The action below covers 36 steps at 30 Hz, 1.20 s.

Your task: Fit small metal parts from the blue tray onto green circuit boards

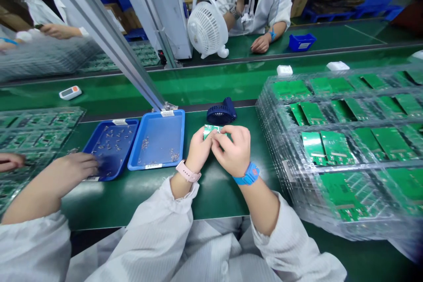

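A small green circuit board (210, 129) is held above the green bench, in front of me. My left hand (197, 152) grips the board from its left side, thumb over the face. My right hand (234, 152) is closed in a pinch at the board's right part; whatever sits between those fingertips is too small and covered to make out. Just beyond the board lies a dark blue handheld fan (220, 113). To the left of my hands is a blue tray (157, 134) with scattered small metal parts.
A co-worker's hand (71, 169) reaches to a second blue tray (108, 127) of small parts. Stacked clear trays (282, 141) of green boards rise on the right. A metal post (112, 39) slants down behind the blue trays. Across the divider stand a white fan (208, 28) and another person.
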{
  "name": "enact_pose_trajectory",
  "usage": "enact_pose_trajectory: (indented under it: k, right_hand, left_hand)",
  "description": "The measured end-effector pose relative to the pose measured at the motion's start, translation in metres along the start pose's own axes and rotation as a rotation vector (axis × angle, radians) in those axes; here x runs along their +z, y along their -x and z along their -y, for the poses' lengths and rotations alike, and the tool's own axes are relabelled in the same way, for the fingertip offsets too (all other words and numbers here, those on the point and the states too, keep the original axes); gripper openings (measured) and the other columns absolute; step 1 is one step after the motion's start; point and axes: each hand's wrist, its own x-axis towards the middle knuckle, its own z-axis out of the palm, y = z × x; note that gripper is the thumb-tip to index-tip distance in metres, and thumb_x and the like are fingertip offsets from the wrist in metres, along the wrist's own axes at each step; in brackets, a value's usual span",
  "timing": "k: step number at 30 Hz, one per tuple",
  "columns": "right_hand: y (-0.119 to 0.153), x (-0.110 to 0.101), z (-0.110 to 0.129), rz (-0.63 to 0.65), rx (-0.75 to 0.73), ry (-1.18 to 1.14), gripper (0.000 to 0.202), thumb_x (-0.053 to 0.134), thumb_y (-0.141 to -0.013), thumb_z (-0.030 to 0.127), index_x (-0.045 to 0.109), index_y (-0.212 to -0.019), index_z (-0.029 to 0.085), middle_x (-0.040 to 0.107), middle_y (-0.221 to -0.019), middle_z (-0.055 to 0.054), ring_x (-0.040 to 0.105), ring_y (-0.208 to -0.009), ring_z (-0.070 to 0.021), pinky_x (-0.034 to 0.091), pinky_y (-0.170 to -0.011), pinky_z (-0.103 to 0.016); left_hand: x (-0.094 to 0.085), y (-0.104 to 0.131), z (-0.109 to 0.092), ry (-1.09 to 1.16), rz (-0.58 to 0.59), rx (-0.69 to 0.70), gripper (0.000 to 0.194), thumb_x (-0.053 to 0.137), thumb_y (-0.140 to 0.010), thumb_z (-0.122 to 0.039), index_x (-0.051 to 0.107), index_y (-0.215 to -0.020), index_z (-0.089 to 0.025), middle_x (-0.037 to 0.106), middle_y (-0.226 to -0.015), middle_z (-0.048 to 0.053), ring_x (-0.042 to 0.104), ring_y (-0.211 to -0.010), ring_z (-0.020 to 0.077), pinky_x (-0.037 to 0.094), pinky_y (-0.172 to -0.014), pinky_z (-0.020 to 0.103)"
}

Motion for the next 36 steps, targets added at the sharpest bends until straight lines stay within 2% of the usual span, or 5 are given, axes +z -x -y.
enact_pose_trajectory:
  k: [4, 11, 22, 31, 36]
  right_hand:
    - [0.001, 0.001, -0.003, 0.057, -0.147, 0.033, 0.015, 0.061, -0.085, 0.016, 0.070, -0.089, 0.028, 0.064, -0.098, -0.005, 0.052, -0.094, -0.0222, 0.042, -0.081, -0.039]
    - [-0.004, -0.003, -0.001, 0.187, -0.014, -0.124, 0.013, 0.063, -0.085, 0.020, 0.071, -0.093, 0.026, 0.063, -0.105, -0.007, 0.052, -0.102, -0.0244, 0.043, -0.088, -0.043]
    - [-0.007, -0.005, 0.001, 0.110, 0.174, -0.276, 0.014, 0.070, -0.084, 0.037, 0.071, -0.092, 0.026, 0.062, -0.096, -0.005, 0.056, -0.097, -0.0243, 0.046, -0.087, -0.043]
    - [0.000, -0.008, -0.005, 0.028, 0.046, -0.346, 0.050, 0.063, -0.076, 0.071, 0.065, -0.098, 0.027, 0.065, -0.085, -0.005, 0.059, -0.084, -0.0247, 0.041, -0.082, -0.042]
    - [-0.001, -0.008, -0.004, 0.039, 0.055, -0.373, 0.053, 0.062, -0.075, 0.074, 0.066, -0.098, 0.027, 0.065, -0.085, -0.005, 0.059, -0.083, -0.0249, 0.041, -0.082, -0.042]
  left_hand:
    - [0.000, -0.002, 0.005, 0.121, 0.046, -0.042, 0.022, 0.068, -0.081, -0.036, 0.060, -0.079, -0.015, 0.057, -0.074, -0.001, 0.051, -0.070, 0.0110, 0.043, -0.067, 0.021]
    - [0.002, -0.003, 0.005, 0.310, -0.002, -0.152, 0.026, 0.075, -0.074, -0.036, 0.060, -0.079, -0.015, 0.054, -0.072, -0.002, 0.047, -0.064, 0.0085, 0.040, -0.059, 0.019]
    - [0.000, 0.000, 0.003, 0.263, 0.014, -0.103, 0.028, 0.073, -0.077, -0.041, 0.061, -0.080, -0.015, 0.059, -0.078, 0.001, 0.051, -0.065, 0.0098, 0.041, -0.058, 0.020]
    - [0.002, 0.002, -0.007, 0.189, -0.001, -0.221, 0.032, 0.070, -0.078, -0.046, 0.058, -0.080, -0.016, 0.052, -0.069, -0.002, 0.043, -0.055, 0.0072, 0.035, -0.048, 0.019]
    - [0.002, 0.004, -0.009, 0.144, 0.007, -0.208, 0.029, 0.068, -0.081, -0.044, 0.057, -0.079, -0.018, 0.053, -0.069, 0.000, 0.043, -0.056, 0.0093, 0.036, -0.049, 0.022]
